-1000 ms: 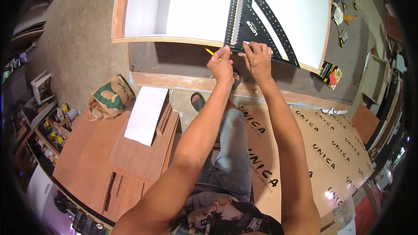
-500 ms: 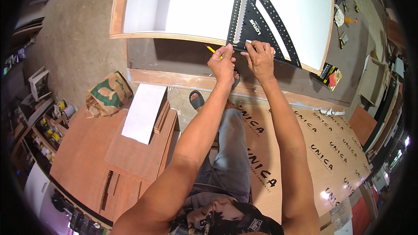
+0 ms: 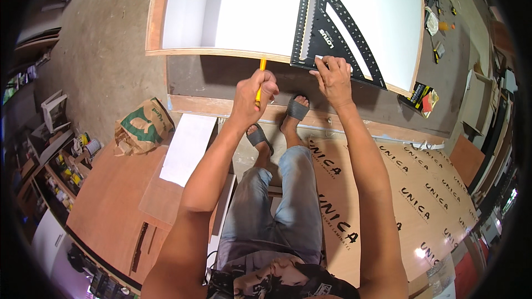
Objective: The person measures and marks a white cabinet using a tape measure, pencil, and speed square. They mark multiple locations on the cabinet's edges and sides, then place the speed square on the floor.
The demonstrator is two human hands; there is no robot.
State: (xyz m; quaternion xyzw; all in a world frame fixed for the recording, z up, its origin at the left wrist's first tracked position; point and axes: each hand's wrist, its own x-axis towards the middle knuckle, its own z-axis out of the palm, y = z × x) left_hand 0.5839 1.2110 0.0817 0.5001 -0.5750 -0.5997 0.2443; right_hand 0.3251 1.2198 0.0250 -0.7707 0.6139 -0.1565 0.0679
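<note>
My left hand (image 3: pixel 252 89) is closed round a yellow pencil (image 3: pixel 262 65), held upright in the picture below the front plywood edge of a white-lined box (image 3: pixel 216 51). A black triangular measuring square (image 3: pixel 327 39) lies across the box's right part, its bottom corner at that front edge. My right hand (image 3: pixel 335 77) grips the square's lower edge, fingertips on top of it; part of a small white piece shows by those fingers, too hidden to make out.
Hand tools (image 3: pixel 436 50) and a black package (image 3: pixel 420 99) lie right of the box. A crumpled paper bag (image 3: pixel 141 127), a white sheet (image 3: pixel 185 144) and wooden boards (image 3: pixel 105 199) are lower left. A printed tan sheet (image 3: pixel 421 177) lies lower right. My sandalled feet stand below the box.
My left hand has left the square's corner and moved down and leftward, turning the pencil more upright. My right hand stays on the square. More of both feet now shows.
</note>
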